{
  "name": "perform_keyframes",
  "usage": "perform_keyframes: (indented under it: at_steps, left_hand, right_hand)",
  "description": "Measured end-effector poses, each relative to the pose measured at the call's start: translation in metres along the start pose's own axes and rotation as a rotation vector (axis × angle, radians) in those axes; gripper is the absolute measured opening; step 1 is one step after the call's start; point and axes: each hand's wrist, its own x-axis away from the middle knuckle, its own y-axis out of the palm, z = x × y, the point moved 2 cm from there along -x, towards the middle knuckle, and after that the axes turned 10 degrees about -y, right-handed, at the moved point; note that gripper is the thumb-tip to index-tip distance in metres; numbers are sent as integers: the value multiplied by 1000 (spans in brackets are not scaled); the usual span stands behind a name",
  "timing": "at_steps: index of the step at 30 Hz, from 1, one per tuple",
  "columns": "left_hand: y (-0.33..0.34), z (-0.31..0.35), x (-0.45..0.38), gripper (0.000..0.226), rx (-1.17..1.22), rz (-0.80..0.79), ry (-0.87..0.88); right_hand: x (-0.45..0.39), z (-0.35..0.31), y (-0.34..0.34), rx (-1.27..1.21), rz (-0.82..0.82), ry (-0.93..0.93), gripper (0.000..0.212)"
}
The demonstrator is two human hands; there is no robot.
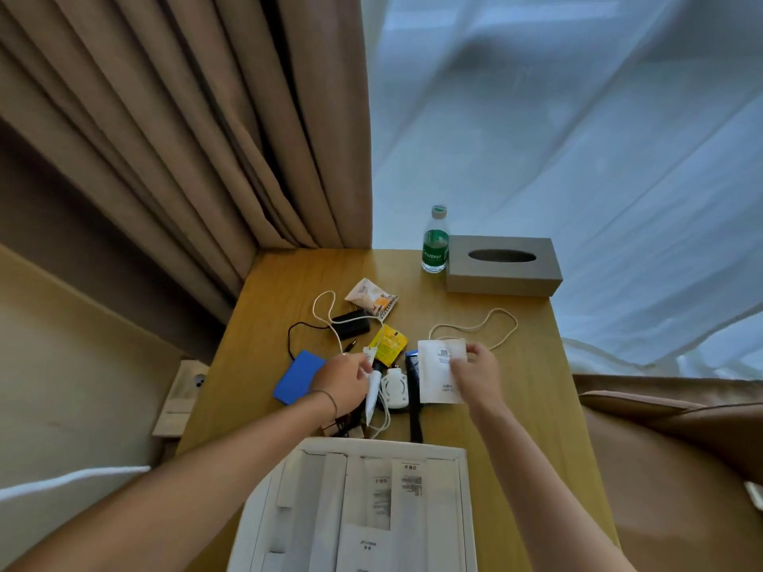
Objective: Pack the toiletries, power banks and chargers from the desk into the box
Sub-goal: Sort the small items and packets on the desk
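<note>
An open white box (462, 489) with several white packets inside sits at the desk's near edge. My right hand (475, 375) grips a flat white packet (437, 371) above the desk. My left hand (344, 381) pinches a small white tube (373, 396) at its top end. Around them lie a blue power bank (298, 375), a black charger (351, 327) with a black cable, a white round charger (394, 390), a black comb (414, 410), a yellow sachet (388, 344), a snack packet (371, 301) and two white cords (493, 324).
A wooden desk (532, 406) stands against brown curtains (186, 138) and a sheer white one. At its far right are a green-labelled water bottle (435, 241) and a grey tissue box (503, 264). A brown armchair (681, 439) is on the right, a wall socket panel (183, 396) on the left.
</note>
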Motion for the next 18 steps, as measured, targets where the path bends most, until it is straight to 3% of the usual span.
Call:
perform_keyframes:
  at_steps: [4, 11, 14, 18]
  left_hand:
    - [1, 18, -24, 29, -80, 32, 29]
    - [20, 46, -64, 40, -334, 53, 151]
    - [27, 53, -75, 37, -501, 83, 122]
    - [37, 52, -86, 56, -632, 84, 65]
  right_hand:
    - [2, -2, 7, -175, 13, 78, 28]
    - [6, 14, 14, -197, 1, 144, 53]
    - [8, 18, 17, -205, -1, 158, 55]
    - [10, 16, 23, -195, -12, 147, 56]
